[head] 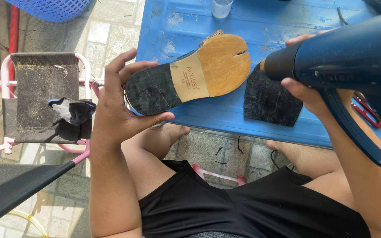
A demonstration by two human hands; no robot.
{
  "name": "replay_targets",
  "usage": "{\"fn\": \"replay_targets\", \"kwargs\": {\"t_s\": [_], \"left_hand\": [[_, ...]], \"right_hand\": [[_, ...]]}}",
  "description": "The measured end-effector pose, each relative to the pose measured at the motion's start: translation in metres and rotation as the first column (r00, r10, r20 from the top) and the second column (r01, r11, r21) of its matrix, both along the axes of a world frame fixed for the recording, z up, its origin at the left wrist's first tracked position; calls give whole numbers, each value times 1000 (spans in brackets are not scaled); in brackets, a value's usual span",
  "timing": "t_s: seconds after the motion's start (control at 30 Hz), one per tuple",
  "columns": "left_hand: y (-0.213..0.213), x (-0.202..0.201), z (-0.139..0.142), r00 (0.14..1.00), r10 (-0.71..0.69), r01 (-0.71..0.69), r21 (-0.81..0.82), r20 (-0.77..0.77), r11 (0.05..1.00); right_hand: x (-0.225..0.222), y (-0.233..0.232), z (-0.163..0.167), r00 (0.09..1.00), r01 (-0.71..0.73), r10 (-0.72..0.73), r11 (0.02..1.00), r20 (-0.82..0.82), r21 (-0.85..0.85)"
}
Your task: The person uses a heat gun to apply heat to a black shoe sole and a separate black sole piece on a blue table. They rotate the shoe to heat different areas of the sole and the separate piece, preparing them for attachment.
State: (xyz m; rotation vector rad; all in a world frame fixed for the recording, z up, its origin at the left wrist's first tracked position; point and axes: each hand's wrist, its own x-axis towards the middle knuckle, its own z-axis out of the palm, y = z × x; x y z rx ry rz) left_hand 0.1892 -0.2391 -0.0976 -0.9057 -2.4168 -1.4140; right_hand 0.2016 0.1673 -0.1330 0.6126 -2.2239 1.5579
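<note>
My left hand (119,102) grips the heel end of a sandal (190,72) turned sole up, held over the blue table (186,20). Its sole is black at the heel, tan in the middle and orange-brown at the toe, with a slit near the tip. My right hand (304,88) holds a dark blue heat gun (353,57) whose nozzle points left toward the sandal's toe. A black rubber sole piece (270,102) lies flat on the table just below the nozzle.
A clear plastic cup (221,7) stands at the table's far edge. A pink-framed folding stool (45,99) with a dark cloth on it sits to the left on the paved floor. A blue basket (51,9) is top left. Red-handled tool (367,112) lies at right.
</note>
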Motion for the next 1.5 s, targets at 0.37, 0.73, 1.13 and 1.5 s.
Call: {"fn": "replay_targets", "kwargs": {"t_s": [0.37,0.73,1.13,1.5], "left_hand": [[3,-1,17,997,-72,71,-46,-30,996],[3,2,20,999,-51,51,-36,-9,998],[0,-1,14,997,-42,38,-55,-69,998],[1,-2,15,997,-75,73,-43,-31,996]], "right_hand": [[-23,-20,24,988,140,-144,987,-51,-73],[-29,-39,25,996,80,-82,992,-27,-95],[-18,-79,43,991,-100,125,927,45,-362],[17,-58,40,951,-220,276,920,140,-324]]}}
